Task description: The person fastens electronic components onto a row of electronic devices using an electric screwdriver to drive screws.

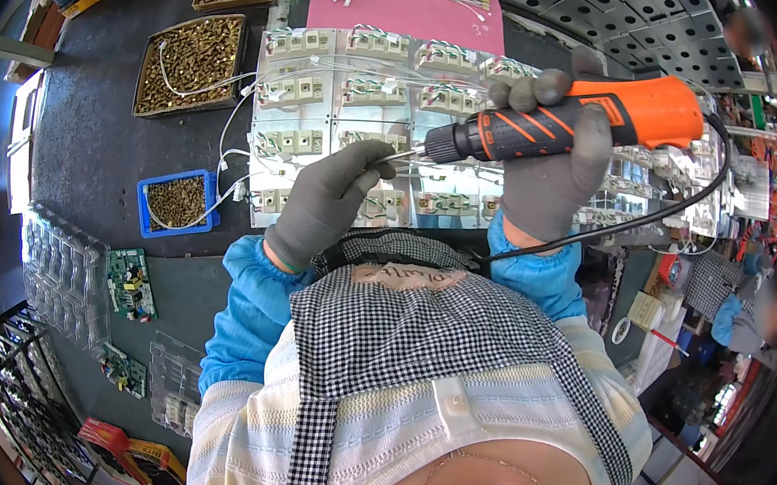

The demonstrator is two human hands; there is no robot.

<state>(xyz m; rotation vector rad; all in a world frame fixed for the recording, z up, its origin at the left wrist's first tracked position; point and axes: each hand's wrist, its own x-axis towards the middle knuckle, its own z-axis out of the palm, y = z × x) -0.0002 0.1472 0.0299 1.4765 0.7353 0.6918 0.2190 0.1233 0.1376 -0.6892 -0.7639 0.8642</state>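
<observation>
My right hand (553, 183), in a grey glove, is wrapped around an orange and black electric screwdriver (663, 109). The tool lies level across the view, its chuck toward my left. My left hand (323, 207), also gloved in grey, pinches the thin metal bit (406, 154) at the chuck's end; whether a screw sits on the tip is hidden by the fingers. Under and beyond both hands lie rows of shiny metal plates (304, 114) carrying cream terminal blocks (373, 91) with green and white wires. A black cord (633, 224) curves from the screwdriver's rear back past my right wrist.
A blue bin (146, 221) and a brown tray (146, 93) of brass-coloured small parts stand at the left. White cables (225, 132) trail across. Beyond is a pink sheet (331, 7). Grey metal housings (658, 15) are stacked far right. Green circuit boards (131, 284) lie near left.
</observation>
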